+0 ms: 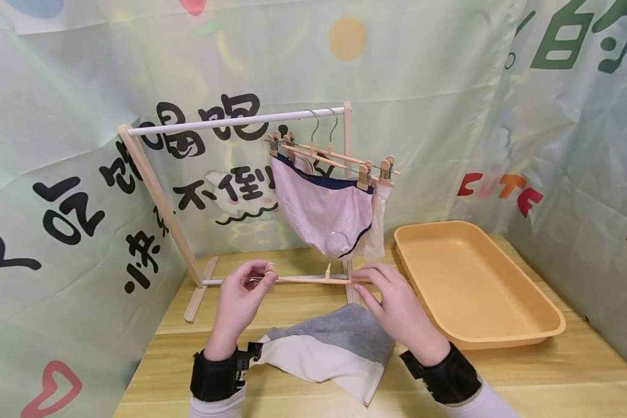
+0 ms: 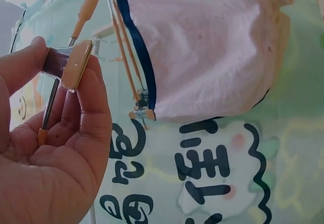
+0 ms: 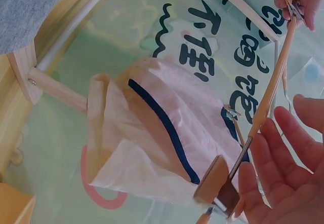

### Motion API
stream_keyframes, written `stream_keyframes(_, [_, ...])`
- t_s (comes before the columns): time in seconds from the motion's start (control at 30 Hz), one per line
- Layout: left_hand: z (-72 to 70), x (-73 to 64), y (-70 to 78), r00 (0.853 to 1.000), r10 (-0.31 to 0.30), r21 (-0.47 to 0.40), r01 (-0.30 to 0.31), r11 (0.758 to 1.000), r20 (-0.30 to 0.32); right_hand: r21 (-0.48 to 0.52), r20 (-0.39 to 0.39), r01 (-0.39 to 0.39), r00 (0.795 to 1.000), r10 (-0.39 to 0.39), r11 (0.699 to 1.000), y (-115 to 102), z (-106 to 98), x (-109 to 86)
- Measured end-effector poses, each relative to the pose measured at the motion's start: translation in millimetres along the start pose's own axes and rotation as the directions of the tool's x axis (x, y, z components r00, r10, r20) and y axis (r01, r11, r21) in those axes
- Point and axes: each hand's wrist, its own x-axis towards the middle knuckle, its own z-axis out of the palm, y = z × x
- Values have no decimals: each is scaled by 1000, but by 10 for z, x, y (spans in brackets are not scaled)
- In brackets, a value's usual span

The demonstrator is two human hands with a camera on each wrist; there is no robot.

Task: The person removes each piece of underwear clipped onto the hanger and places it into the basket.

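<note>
A clip hanger [image 1: 313, 280] with a tan bar and a metal hook is held level over the table. My left hand [image 1: 247, 299] pinches the clip [image 2: 77, 66] at its left end between thumb and fingers. At the other end my right hand [image 1: 394, 302] has loosely extended fingers against the bar, thumb apart from it, beside the second clip [image 3: 212, 181]. Below both hands a grey and white cloth garment [image 1: 339, 342] lies on the table. Behind the hanger, pink underpants [image 1: 319, 206] with navy trim hang from a clip hanger on the rack.
The drying rack has wooden legs [image 1: 159, 203] and a white top rail [image 1: 204, 124]. A second hanger there carries a pale cloth [image 1: 377, 226]. An orange tray [image 1: 501, 339] stands at the right on the wooden table [image 1: 151, 371]. Printed fabric walls surround it.
</note>
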Motion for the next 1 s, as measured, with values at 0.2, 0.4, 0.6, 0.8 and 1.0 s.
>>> stream_keyframes(0.2, [-64, -2, 20, 999, 16, -23, -17, 1000, -40, 6, -94, 47, 994, -46, 999, -2, -42, 16])
stream_keyframes(0.4, [-133, -6, 34, 996, 6, -56, -11, 998, -92, 0, -145, 60, 988, -60, 998, 23, -89, 34])
stream_keyframes(0.6, [-215, 1, 46, 985, 0, -43, -7, 999, -171, -13, -145, 54, 988, -55, 998, 53, -118, 39])
stream_keyframes(0.8, [-281, 6, 61, 971, 10, -69, -27, 997, -240, -16, -167, 63, 984, -65, 998, 69, -109, 42])
stream_keyframes(1.0, [-328, 0, 84, 957, -16, -93, -12, 996, -291, -10, -174, 62, 983, -62, 998, 75, -107, 50])
